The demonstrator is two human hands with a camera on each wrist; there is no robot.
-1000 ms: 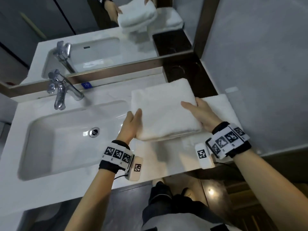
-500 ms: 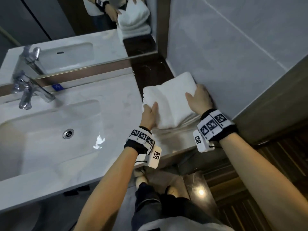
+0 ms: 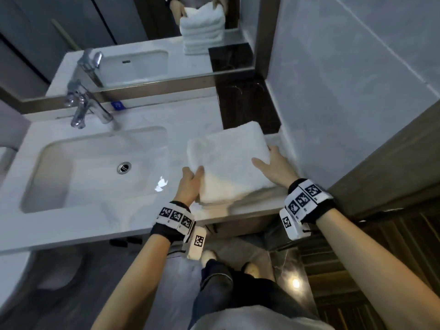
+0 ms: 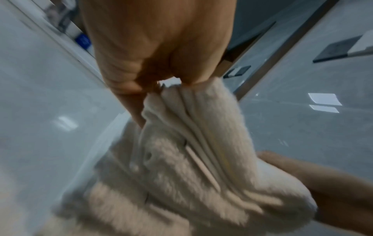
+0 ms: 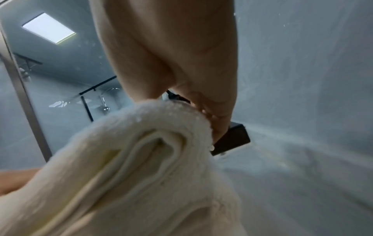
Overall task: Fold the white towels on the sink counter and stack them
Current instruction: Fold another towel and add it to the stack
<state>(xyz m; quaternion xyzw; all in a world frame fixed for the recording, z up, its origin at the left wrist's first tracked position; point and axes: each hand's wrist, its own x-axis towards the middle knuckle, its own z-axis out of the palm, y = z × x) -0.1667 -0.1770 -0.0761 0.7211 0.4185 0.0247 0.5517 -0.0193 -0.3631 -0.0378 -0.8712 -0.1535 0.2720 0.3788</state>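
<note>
A folded white towel [image 3: 228, 160] is held between both hands over the right end of the sink counter [image 3: 133, 217], next to the wall. My left hand [image 3: 192, 177] grips its near left corner, thumb on top and fingers underneath. My right hand [image 3: 271, 163] grips the right edge the same way. More folded white towels [image 3: 221, 203] lie directly under it; the mirror shows them as a stack [image 3: 202, 32] of several. The left wrist view shows the towel's layered edge [image 4: 201, 159] below the left hand [image 4: 151, 63]. In the right wrist view the towel [image 5: 131, 167] hangs from the right hand [image 5: 181, 63].
The sink basin [image 3: 95, 167] with its drain and a chrome faucet [image 3: 83, 108] fill the counter's left part. A dark ledge [image 3: 247, 108] lies behind the towels. The grey tiled wall [image 3: 357, 91] stands close on the right. The mirror runs along the back.
Both hands have carried the folded towel to the right, from the middle of the counter to the pile beside the wall. Their hold on it is the same.
</note>
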